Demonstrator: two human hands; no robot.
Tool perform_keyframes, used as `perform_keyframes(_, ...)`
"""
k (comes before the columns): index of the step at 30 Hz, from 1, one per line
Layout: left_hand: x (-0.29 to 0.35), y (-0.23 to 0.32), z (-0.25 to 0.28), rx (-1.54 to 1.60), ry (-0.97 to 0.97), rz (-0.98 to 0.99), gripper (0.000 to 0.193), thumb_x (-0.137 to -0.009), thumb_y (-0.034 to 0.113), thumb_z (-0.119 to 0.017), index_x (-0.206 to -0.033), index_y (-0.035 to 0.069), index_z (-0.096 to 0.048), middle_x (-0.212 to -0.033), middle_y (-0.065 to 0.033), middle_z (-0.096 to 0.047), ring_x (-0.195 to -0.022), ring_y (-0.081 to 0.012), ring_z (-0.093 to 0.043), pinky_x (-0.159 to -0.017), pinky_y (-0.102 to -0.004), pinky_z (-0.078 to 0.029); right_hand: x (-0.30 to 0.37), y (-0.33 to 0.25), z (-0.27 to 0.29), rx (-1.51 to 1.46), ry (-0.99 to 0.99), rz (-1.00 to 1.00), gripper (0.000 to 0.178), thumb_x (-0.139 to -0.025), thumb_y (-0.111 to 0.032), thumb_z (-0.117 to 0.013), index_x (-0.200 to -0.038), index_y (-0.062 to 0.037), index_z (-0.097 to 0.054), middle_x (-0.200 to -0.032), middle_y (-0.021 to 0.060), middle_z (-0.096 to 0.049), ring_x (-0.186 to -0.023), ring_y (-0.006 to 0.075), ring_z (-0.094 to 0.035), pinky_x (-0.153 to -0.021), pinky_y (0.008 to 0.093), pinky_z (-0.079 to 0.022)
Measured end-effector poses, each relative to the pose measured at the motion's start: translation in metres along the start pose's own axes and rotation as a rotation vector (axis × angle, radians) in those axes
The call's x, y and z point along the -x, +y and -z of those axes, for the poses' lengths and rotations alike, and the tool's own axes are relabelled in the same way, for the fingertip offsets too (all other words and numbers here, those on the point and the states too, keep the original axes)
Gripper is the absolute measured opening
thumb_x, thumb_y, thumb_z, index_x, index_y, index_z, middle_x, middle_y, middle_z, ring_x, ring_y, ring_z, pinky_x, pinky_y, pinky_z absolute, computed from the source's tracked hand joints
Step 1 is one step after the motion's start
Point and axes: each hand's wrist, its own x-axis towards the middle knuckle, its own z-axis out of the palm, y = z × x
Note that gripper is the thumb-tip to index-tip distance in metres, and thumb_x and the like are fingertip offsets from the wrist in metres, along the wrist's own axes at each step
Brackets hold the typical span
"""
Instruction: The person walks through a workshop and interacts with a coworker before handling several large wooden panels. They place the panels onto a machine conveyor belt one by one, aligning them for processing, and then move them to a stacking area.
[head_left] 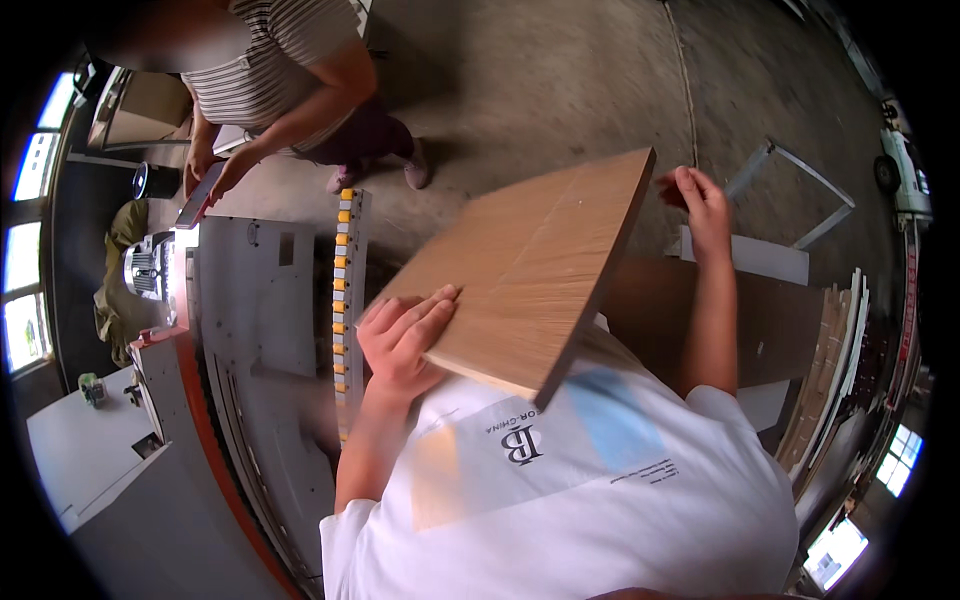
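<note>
A flat wood-grain board with a darker edge is tilted in front of my chest. My left hand grips its near left edge, fingers lying over the top face; the thumb is hidden beneath. Off the board's far right corner, my right hand is raised with loosely bent fingers, touching nothing. No object shows in it, though its fingertips are slightly blurred.
To my left runs a long grey machine with an orange-red edge, beside a strip of yellow rollers. Another person stands at the far left, holding a dark panel. Stacked boards and a metal frame are at right.
</note>
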Motion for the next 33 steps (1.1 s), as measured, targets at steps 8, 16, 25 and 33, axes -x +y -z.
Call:
perform_keyframes(8, -0.006, -0.012, -0.019, -0.104, -0.064, -0.195, 0.015, -0.087, 0.01, -0.072, -0.102, 0.014, -0.072, -0.106, -0.0001, -0.079, -0.094, -0.0154, -0.074, -0.076, -0.0279, -0.048, 0.099, -0.047, -0.084, -0.128, -0.189, -0.236, 0.043, -0.104, -0.041, -0.059, -0.091, -0.003, -0.074, -0.078, 0.0003, -0.068, -0.069, 0.0096, -0.06, -0.066, 0.0262, -0.047)
perform_keyframes(16, 0.011, -0.043, -0.007, -0.064, -0.135, -0.232, 0.018, -0.087, 0.011, -0.071, -0.104, 0.017, -0.074, -0.109, 0.0042, -0.078, -0.097, -0.0112, -0.072, -0.081, -0.0302, -0.045, 0.146, -0.055, -0.124, -0.114, -0.145, -0.44, 0.041, -0.097, -0.043, -0.068, -0.085, -0.0041, -0.073, -0.069, -0.0035, -0.061, -0.058, 0.0046, -0.05, -0.055, 0.0228, -0.039)
perform_keyframes(25, 0.031, -0.07, -0.013, 0.001, -0.163, -0.28, 0.035, -0.077, 0.007, -0.067, -0.11, 0.013, -0.073, -0.114, 0.0028, -0.077, -0.1, -0.0117, -0.071, -0.082, -0.033, -0.042, 0.201, -0.064, -0.157, -0.219, -0.199, -0.579, 0.041, -0.088, -0.042, -0.075, -0.095, -0.0018, -0.068, -0.081, 0.0011, -0.063, -0.07, 0.0074, -0.054, -0.065, 0.0246, -0.045)
perform_keyframes(33, 0.041, -0.073, -0.01, 0.047, -0.109, -0.25, 0.035, -0.076, 0.006, -0.068, -0.11, 0.012, -0.074, -0.113, 0.0019, -0.077, -0.098, -0.0119, -0.071, -0.08, -0.0327, -0.042, 0.216, -0.094, -0.18, -0.344, -0.236, -0.455, 0.052, -0.078, -0.028, -0.087, -0.113, -0.001, -0.061, -0.102, 0.0003, -0.063, -0.084, 0.0068, -0.055, -0.074, 0.0225, -0.044)
